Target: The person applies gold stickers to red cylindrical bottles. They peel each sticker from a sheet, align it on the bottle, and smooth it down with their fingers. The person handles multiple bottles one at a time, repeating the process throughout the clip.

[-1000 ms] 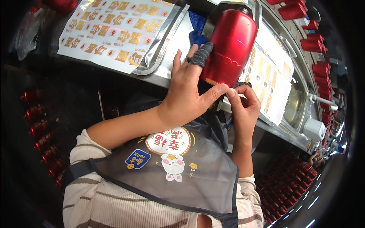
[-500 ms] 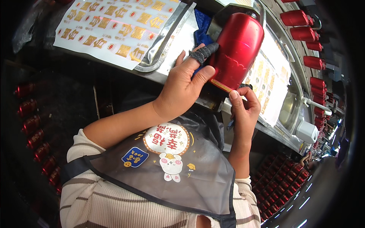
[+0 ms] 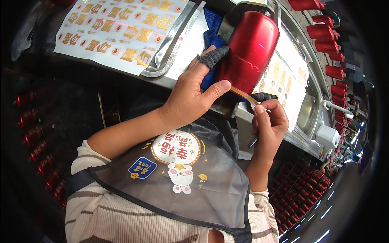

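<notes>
Glossy red covers the bottle (image 3: 251,48), which lies tilted in the upper centre of the frame, its narrow neck toward the top edge and its broad base toward the hands; a pale wavy line crosses its body. From the base a thin gold strip (image 3: 245,95) runs toward the lower right, its outer part clear of the bottle. Right of centre, the right hand (image 3: 270,121) pinches that outer end between thumb and forefinger; a dark finger wrap (image 3: 263,96) shows behind the fingertips. The left hand (image 3: 190,95), at centre, has thumb and forefinger spread, the thumb tip at the base by the strip's inner end, the wrapped forefinger against the bottle's left side, hiding a little of it.

Bunched blue cloth (image 3: 212,30) sits just left of the bottle, partly behind that hand. In the upper left, a white sheet of gold decals (image 3: 117,30) overhangs a metal tray (image 3: 156,72). More decal sheets (image 3: 283,89) lie right of the bottle, which blocks part of them. Other red bottles (image 3: 324,31) line the upper right, and dense rows of red containers (image 3: 302,198) fill the lower right. A translucent rabbit-print apron (image 3: 170,190) spans the lower centre.
</notes>
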`<state>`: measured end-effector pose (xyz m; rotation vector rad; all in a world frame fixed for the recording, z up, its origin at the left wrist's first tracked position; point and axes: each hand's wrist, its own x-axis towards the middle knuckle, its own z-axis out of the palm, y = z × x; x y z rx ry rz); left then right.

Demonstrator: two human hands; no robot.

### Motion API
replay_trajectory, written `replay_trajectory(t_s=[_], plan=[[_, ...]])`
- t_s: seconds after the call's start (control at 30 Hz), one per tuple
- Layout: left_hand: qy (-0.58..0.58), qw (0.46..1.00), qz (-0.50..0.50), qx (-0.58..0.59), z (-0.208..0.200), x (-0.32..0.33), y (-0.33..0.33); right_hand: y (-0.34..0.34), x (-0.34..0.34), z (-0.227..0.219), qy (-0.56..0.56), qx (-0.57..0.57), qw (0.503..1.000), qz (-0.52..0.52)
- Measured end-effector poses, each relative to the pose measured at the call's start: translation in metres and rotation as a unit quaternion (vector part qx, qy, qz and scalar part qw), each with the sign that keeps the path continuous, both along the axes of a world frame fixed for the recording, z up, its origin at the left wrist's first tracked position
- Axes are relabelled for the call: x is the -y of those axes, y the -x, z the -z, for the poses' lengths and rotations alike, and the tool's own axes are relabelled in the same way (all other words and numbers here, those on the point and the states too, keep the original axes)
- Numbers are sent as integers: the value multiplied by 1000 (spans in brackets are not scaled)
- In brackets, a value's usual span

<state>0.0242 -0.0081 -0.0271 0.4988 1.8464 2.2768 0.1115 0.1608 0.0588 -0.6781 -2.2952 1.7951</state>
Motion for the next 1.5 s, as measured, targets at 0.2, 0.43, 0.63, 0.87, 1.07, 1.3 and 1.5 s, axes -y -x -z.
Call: replay_trajectory(t_s=[0.2,0.43,0.63,0.87,1.07,1.3,1.5], plan=[[11,1000,-7,4,-2,-2,-1,0,0,-1,23,-23,999,6],[8,1000,-16,-8,1,-2,0,1,-4,8,-3,-20,1000,-7],[128,984,-12,-124,-7,20,0,-1,-4,6,24,-6,1000,2],[350,860,-12,-370,-5,36,-9,2,-8,9,22,-4,1000,0],[376,846,16,-378,-7,44,-4,5,-11,15,32,-17,999,-13],[383,802,35,-457,-34,36,11,8,-12,23,44,-39,998,-15],[399,758,66,-512,-52,25,20,8,-15,28,33,-31,999,-23]])
